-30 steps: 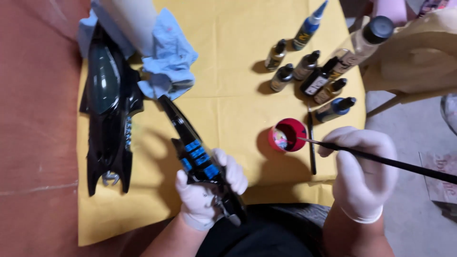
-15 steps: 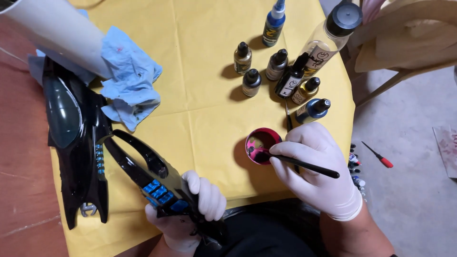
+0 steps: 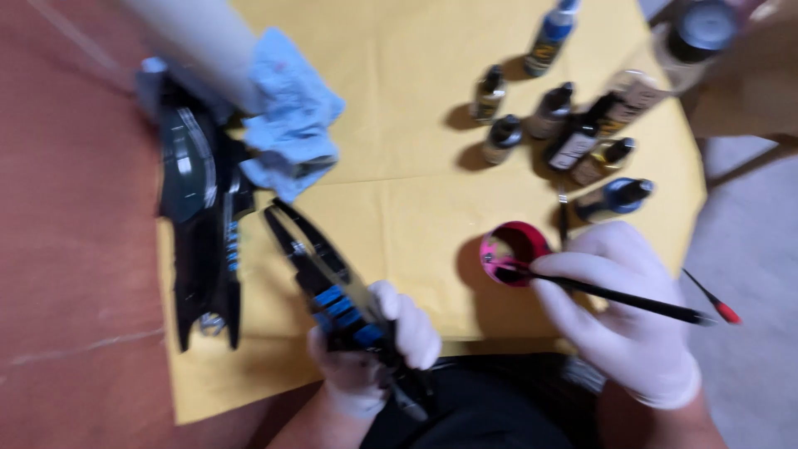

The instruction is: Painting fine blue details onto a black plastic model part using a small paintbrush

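Since the earlier frame the view has shifted, so everything sits further right and lower; right hand point(image 3: 619, 312) has stayed over the red cup point(image 3: 515, 252), brush tip now at the cup's inside; left hand point(image 3: 374, 345) keeps its hold on the black part.

Left hand: white glove, near edge of the yellow cloth point(image 3: 399, 100), fingers curled tight round the near end of a long black model part with blue stripes point(image 3: 328, 278); part runs from the hand far-left toward the blue rag point(image 3: 287, 137); wrist comes up from the near edge.

Right hand: white glove, right of the left hand, fingers pinched shut on a thin black brush point(image 3: 615, 293); brush lies almost level, handle pointing right, tip at the cup; palm down, just right of the cup and touching or nearly so, blur hides which.

Counts: two gloved hands; one red cup, near-right on the cloth; one brush in hand; about eight small paint bottles point(image 3: 573, 125) clustered far-right, blur makes the count unsure; one bigger jar with dark lid point(image 3: 702, 33) at far right; one blue rag; one large black model body point(image 3: 195, 216) at left on the cloth edge beside the brown table point(image 3: 66, 249); one white tube point(image 3: 195, 41) far-left over the rag; one small red-tipped tool point(image 3: 713, 299) on the floor right.
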